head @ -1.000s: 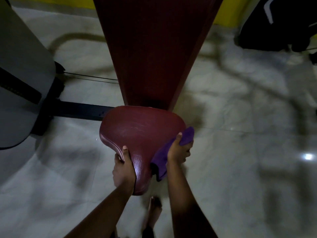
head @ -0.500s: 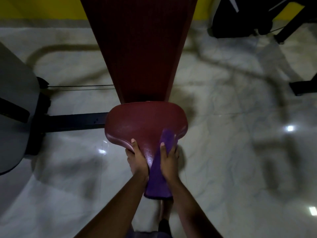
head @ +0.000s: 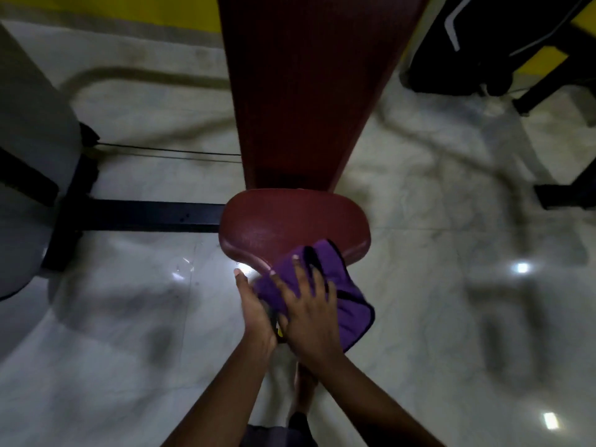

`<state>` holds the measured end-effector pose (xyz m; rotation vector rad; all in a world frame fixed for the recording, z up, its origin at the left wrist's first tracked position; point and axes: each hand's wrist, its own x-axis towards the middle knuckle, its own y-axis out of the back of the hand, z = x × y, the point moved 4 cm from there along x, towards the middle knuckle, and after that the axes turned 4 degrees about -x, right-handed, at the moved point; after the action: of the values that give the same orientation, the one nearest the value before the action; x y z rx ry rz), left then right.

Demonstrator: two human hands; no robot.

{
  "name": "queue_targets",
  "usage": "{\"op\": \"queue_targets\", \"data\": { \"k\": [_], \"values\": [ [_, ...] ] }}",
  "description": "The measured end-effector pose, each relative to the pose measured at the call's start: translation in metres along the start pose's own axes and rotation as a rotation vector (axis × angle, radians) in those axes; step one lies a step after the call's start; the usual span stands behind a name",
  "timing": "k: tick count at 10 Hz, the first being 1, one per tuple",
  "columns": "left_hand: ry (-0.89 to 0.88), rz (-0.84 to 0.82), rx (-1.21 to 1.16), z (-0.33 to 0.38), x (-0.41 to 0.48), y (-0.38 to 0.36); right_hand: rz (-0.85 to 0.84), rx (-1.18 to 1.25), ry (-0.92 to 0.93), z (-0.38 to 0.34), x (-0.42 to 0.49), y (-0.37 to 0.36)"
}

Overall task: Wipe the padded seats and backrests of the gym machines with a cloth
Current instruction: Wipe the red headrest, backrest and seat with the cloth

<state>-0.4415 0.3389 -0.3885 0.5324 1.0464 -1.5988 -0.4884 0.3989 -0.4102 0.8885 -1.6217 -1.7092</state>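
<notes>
- The purple cloth point(head: 338, 285) is pressed onto the near edge of the maroon seat point(head: 290, 227) by the spread right hand point(head: 309, 308).
- The seat's underside is cupped by the left hand point(head: 254, 304), fingers together.
- The backrest point(head: 309, 91) is judged not yet wiped.

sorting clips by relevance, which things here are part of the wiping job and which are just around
In the job:
- purple cloth, pressed under the spread right hand
- padded red seat
- red backrest
- left hand at the seat's near edge

Just around:
- black frame bar
- grey machine housing
- black bag
- cable
</notes>
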Motion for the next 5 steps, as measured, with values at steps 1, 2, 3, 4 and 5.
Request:
{"op": "queue_targets", "data": {
  "k": [1, 2, 3, 4, 5],
  "values": [
    [-0.005, 0.123, 0.005, 0.004, 0.011, 0.027, -0.270, -0.356, 0.593, -0.037, 0.027, -0.010],
    [-0.030, 0.220, 0.066, 0.005, 0.035, 0.056, -0.361, -0.441, 0.823, -0.063, 0.072, -0.020],
    [-0.097, 0.273, 0.096, 0.009, 0.045, 0.065, -0.339, -0.408, 0.925, -0.073, 0.098, -0.026],
    [-0.141, 0.327, 0.082, 0.006, 0.052, 0.067, -0.306, -0.398, 1.027, -0.083, 0.122, -0.028],
    [-0.057, 0.375, -0.020, -0.008, 0.051, 0.051, -0.268, -0.290, 1.087, -0.097, 0.157, -0.023]
  ]
}}
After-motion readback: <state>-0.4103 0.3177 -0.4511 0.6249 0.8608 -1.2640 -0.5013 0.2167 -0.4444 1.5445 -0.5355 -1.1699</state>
